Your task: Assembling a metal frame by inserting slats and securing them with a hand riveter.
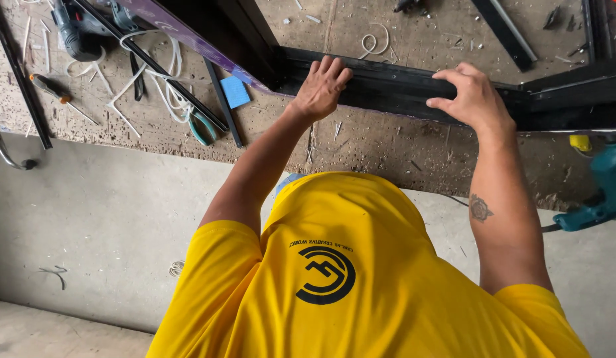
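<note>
A black metal frame (394, 86) lies on a worn wooden workbench (361, 146). My left hand (321, 86) rests on the frame's near bar close to its left corner, fingers draped over the top edge. My right hand (474, 99) grips the same bar further right, fingers curled over it and thumb pointing left. Both arms reach forward from my yellow shirt (347, 278), which fills the lower part of the view.
Teal-handled pliers (202, 126), an orange-handled screwdriver (46, 85), a blue pad (235, 91), white offcuts (155, 73) and black strips (19, 79) lie on the bench at left. A teal power drill (600, 192) sits at right. A grey power tool (72, 30) is at top left.
</note>
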